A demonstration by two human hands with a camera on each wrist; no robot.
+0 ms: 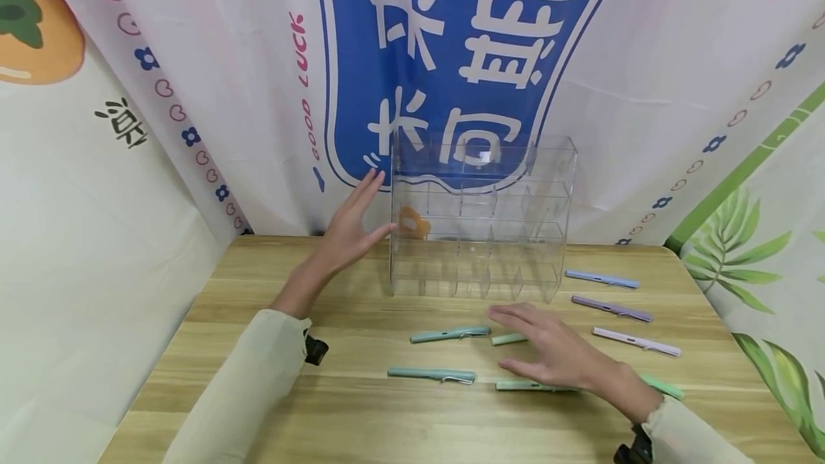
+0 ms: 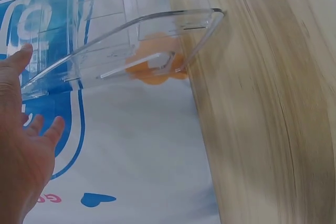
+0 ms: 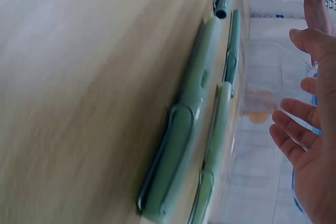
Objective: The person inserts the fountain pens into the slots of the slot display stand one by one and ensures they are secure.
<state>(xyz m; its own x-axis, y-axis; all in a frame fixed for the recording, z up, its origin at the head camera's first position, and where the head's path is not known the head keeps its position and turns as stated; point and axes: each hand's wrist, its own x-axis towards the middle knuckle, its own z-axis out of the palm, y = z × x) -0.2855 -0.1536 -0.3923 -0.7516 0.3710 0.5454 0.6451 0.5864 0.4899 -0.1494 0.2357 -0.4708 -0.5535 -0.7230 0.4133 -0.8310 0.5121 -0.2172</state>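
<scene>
A clear acrylic rack (image 1: pixel 477 235) with several small compartments stands upright at the back of the table. At its left side is my left hand (image 1: pixel 351 224), fingers extended and the thumb tip right at the rack's edge. My right hand (image 1: pixel 557 349) hovers in front of the rack with nothing in its fingers, partly covering a pale green pen (image 1: pixel 508 339) and a mint green pen (image 1: pixel 525 385). To the left of it lie two teal pens (image 1: pixel 451 334). In the right wrist view the green pen (image 3: pixel 181 124) lies on the wood, apart from the spread fingers.
A blue pen (image 1: pixel 602 278), a purple pen (image 1: pixel 612 308) and a lavender pen (image 1: pixel 637 341) lie at the right. A bright green pen (image 1: pixel 664 387) shows beyond my right wrist. Behind the wooden table (image 1: pixel 348 421) hangs a printed curtain (image 1: pixel 258 163).
</scene>
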